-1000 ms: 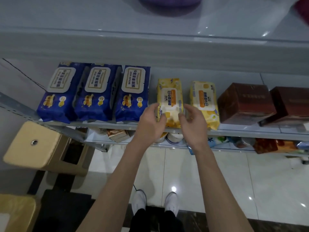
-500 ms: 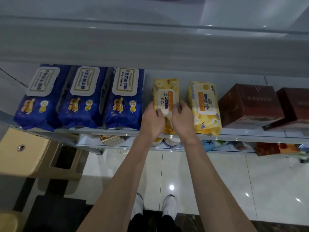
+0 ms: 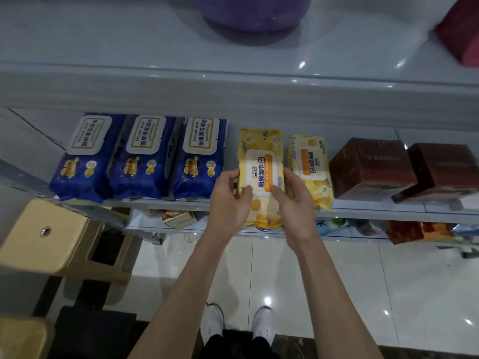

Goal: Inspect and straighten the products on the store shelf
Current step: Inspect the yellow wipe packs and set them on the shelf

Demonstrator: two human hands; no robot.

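On the shelf [image 3: 363, 207], yellow wipes pack [image 3: 260, 161], left hand [image 3: 228, 200] and right hand [image 3: 295, 203] gripping it

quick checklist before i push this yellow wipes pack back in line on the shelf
1. Grip: the left hand and the right hand hold the left yellow pack by its two long sides: ok.
2. Label facing up and readable: ok.
3. Front end in line with the right yellow pack: not ok, it hangs out past the shelf edge.
4. Gap to the nearest blue pack: ok, they are apart.
5. Room behind it to push back: cannot tell from this angle.
6. Underside undamaged: cannot tell.
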